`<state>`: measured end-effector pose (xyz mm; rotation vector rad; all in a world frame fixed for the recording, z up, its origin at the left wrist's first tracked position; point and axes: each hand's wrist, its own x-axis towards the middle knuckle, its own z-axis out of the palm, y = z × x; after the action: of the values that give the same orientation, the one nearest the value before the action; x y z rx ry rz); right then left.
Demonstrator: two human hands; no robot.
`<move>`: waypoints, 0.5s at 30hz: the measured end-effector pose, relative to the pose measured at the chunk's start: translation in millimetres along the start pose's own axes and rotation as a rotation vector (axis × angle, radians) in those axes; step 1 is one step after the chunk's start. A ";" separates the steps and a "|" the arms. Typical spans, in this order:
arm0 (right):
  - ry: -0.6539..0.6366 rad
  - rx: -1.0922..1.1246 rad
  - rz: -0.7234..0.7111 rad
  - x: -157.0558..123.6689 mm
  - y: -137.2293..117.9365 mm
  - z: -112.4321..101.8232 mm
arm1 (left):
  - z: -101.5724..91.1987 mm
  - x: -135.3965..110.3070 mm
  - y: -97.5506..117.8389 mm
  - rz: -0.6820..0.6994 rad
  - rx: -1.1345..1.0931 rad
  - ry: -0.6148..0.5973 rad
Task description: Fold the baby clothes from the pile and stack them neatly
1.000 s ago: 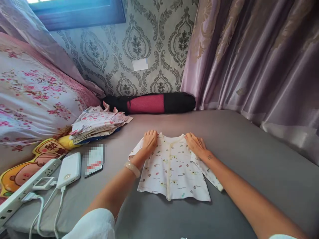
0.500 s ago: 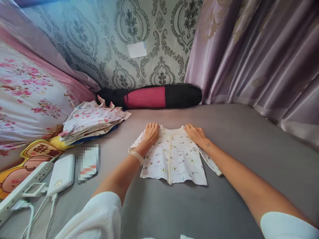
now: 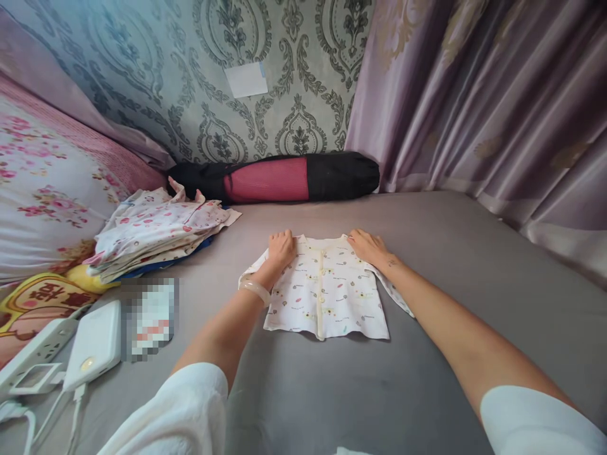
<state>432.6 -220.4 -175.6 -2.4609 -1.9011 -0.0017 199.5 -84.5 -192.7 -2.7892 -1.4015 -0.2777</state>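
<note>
could pass low over grey sheet (image 3: 512, 272) r of r forearm (image 3: 441, 309), or betw. it & l forearm (image 3: 213, 335) on nr side of shirt (image 3: 332, 291). can slip thru betw. l hand (image 3: 282, 246) & clothes pile (image 3: 156, 230). blocked at back by long blk/pink bag (image 3: 270, 180), w/ wall (image 3: 294, 114) behind; blocked far l by pwr strip (image 3: 40, 349), white pwr bank (image 3: 97, 344) & cables (image 3: 74, 420).

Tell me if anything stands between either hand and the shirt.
Nothing visible does: the left hand and right hand are already on the shirt, one at each shoulder. The clothes pile lies off to the left, apart from both.
</note>
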 end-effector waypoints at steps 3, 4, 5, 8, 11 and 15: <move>0.006 0.161 0.134 -5.4 7.8 -0.3 | -8.8 1.8 -14.6 -0.112 -0.115 -0.075; -0.001 0.211 0.177 -8.3 12.6 -0.9 | -12.5 2.4 -21.9 -0.138 -0.161 -0.106; -0.019 0.265 0.206 -12.1 18.4 -1.7 | -16.3 2.8 -30.1 -0.161 -0.213 -0.139; -0.078 0.489 0.244 -31.3 39.9 -4.7 | -25.6 0.2 -58.3 -0.198 -0.410 -0.240; -0.200 0.750 0.311 -60.6 61.1 -10.3 | -31.7 -9.8 -83.8 -0.184 -0.624 -0.279; -0.399 0.913 0.392 -97.7 81.9 -22.1 | -38.2 -26.8 -98.9 -0.225 -0.831 -0.360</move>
<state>487.5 -336.2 -157.6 -2.1549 -1.0423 1.1448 99.2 -49.7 -166.6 -3.4461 -2.0826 -0.4706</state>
